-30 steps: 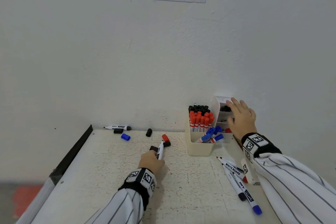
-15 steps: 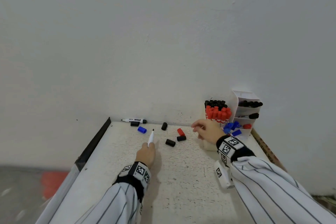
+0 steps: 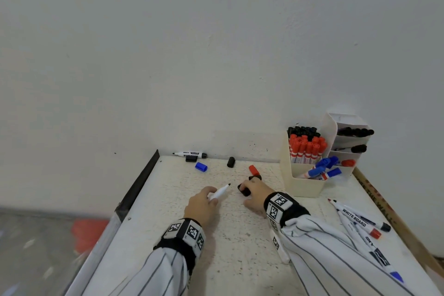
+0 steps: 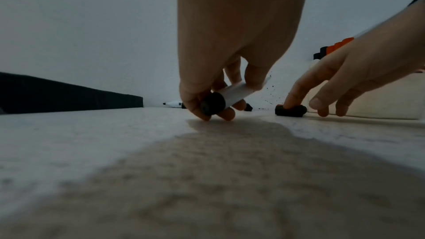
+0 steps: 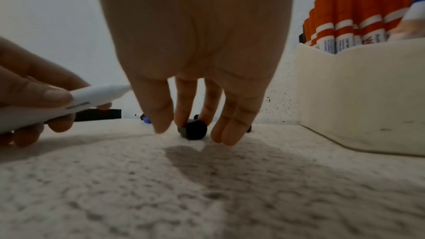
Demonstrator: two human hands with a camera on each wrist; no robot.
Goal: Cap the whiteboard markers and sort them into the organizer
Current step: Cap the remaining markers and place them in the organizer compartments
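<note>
My left hand grips an uncapped black marker by its barrel, tip pointing right and away; the left wrist view shows its black rear end. Just right of it my right hand reaches down over a loose black cap lying on the table. Its index fingertip rests on the cap; thumb and other fingers stand straight beside the cap. The cream organizer at the back right holds several capped red, black and blue markers.
Loose caps lie behind the hands: red, black, blue. An uncapped black marker lies by the wall. Several markers lie at the right near my sleeve. The table's dark left edge drops off.
My right hand has left the organizer and come down left onto the black cap. My left hand keeps the marker, its tip now swung toward the right hand.
</note>
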